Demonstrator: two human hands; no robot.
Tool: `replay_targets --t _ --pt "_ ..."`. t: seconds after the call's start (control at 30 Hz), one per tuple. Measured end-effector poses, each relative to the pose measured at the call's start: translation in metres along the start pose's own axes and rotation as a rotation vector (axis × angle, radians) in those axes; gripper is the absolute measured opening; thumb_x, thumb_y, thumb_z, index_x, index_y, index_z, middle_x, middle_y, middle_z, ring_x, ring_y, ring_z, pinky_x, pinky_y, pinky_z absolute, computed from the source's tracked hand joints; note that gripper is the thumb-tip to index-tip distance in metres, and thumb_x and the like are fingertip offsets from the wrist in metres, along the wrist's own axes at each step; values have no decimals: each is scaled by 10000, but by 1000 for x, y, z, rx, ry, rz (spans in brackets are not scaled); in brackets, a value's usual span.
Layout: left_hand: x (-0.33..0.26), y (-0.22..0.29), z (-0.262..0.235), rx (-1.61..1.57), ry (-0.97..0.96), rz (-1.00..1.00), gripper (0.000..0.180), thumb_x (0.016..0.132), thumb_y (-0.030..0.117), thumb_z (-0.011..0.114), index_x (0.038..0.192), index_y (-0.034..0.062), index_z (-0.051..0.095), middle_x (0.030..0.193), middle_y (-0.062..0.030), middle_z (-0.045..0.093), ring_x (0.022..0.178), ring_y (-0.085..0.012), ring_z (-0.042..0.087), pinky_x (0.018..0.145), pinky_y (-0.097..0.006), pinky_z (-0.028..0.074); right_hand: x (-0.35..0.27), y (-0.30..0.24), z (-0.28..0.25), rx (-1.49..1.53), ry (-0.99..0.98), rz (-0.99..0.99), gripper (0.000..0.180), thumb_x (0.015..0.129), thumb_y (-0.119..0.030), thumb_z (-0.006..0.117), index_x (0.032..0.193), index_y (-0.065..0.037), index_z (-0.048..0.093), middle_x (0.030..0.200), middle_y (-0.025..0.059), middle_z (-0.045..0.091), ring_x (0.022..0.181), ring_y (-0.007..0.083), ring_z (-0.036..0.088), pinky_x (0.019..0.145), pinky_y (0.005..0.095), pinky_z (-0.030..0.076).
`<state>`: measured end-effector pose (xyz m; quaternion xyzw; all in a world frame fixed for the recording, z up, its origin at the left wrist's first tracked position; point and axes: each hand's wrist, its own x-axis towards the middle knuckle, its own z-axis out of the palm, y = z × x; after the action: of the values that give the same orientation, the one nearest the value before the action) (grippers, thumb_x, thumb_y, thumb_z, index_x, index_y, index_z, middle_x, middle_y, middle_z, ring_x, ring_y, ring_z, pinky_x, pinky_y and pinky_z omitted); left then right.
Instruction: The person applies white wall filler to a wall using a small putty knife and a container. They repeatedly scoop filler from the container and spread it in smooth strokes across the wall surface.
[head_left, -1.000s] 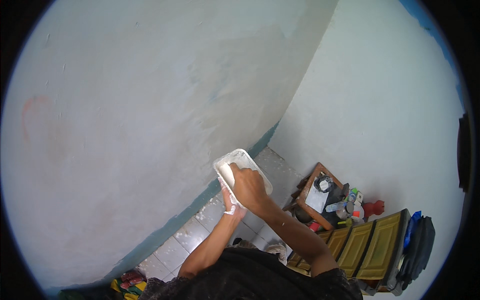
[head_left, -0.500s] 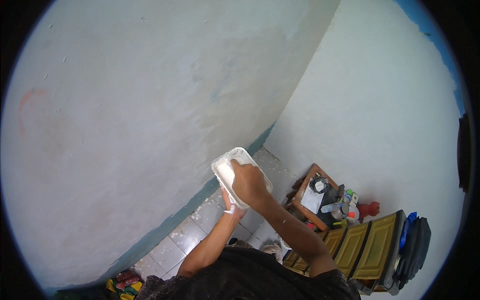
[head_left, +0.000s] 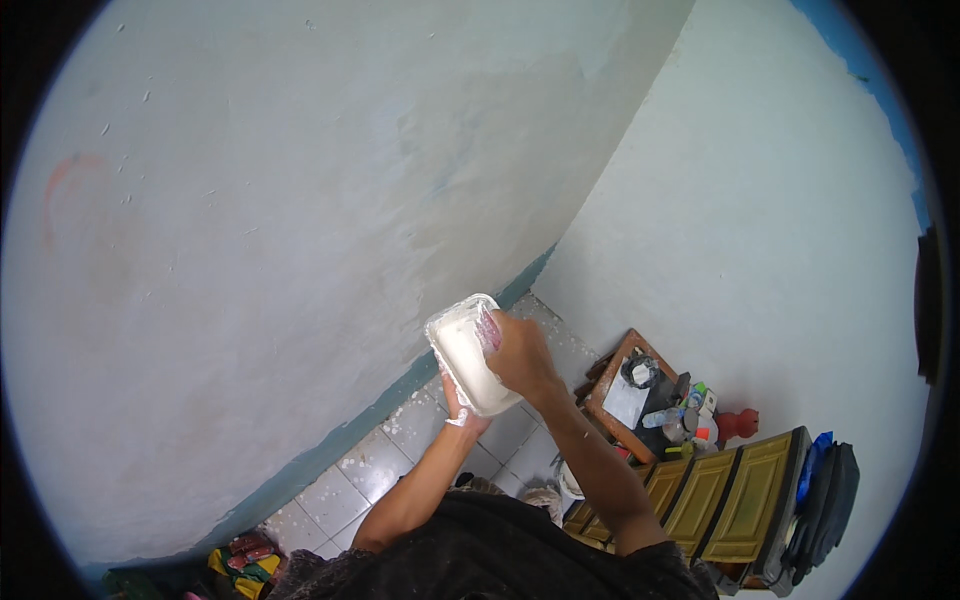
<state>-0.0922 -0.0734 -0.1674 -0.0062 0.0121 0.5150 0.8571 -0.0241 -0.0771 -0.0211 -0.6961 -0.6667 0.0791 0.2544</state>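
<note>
A shallow white plastic tub (head_left: 462, 345) with rounded corners holds a white paste, which also smears its rim. My left hand (head_left: 457, 400) is closed on the tub from beneath and along its near left side, with white smears on the hand and wrist. Over the tub's right side, my right hand (head_left: 522, 352) is closed around a small pink tool (head_left: 488, 328) coated in white. Most of that tool is hidden by the fingers, so its exact kind does not show. Its exposed part points up and left over the paste.
A grey-white wall (head_left: 280, 200) with patchy smears rises on the left, meeting a paler wall (head_left: 760, 200) in the corner. Tiled floor (head_left: 370, 468) lies below, spotted white. At right stand a cluttered wooden table (head_left: 612, 420) and yellow-brown drawers (head_left: 740, 500). Coloured cloths (head_left: 245, 565) lie lower left.
My right hand has drawn back to the right and turned, exposing the pink tool and more paste. My left hand keeps the tub in nearly the same place.
</note>
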Motion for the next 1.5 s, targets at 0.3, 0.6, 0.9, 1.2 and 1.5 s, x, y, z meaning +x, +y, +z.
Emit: replay_targets --t 0.3,0.6,0.9,1.2,1.5 --pt "-2 0 -1 58 99 -13 616 988 602 316 1446 208 436 1423 -25 514 1267 -247 522 1066 -457 434 2 15 11 205 30 -67 203 663 -37 622 851 16 566 786 270 623 781 484 604 661 492 482" --pt "-2 2 -5 105 98 -25 660 970 646 348 1442 193 433 1371 -44 542 1186 -235 568 974 -441 501 1 12 0 260 -27 -86 237 656 -56 639 875 12 579 770 261 621 772 475 606 648 483 480" --pt "-7 0 21 156 89 13 685 976 636 332 1488 184 375 1489 -48 446 1338 -271 462 1098 -480 403 3 26 -18 368 50 -25 270 717 -89 683 962 8 622 826 219 666 757 375 660 677 403 506" --pt "-16 8 34 111 -20 -9 639 988 563 332 1496 176 351 1492 -73 436 1341 -303 460 1106 -520 392 4 84 -40 905 17 141 294 819 -71 741 1086 19 656 933 29 676 802 91 606 734 260 498" --pt "-12 12 52 110 -23 -97 609 997 527 352 1468 144 394 1455 -96 479 1301 -313 500 1089 -530 406 7 77 -49 956 -13 156 275 793 -49 762 1044 16 672 917 27 676 788 93 612 717 250 501"
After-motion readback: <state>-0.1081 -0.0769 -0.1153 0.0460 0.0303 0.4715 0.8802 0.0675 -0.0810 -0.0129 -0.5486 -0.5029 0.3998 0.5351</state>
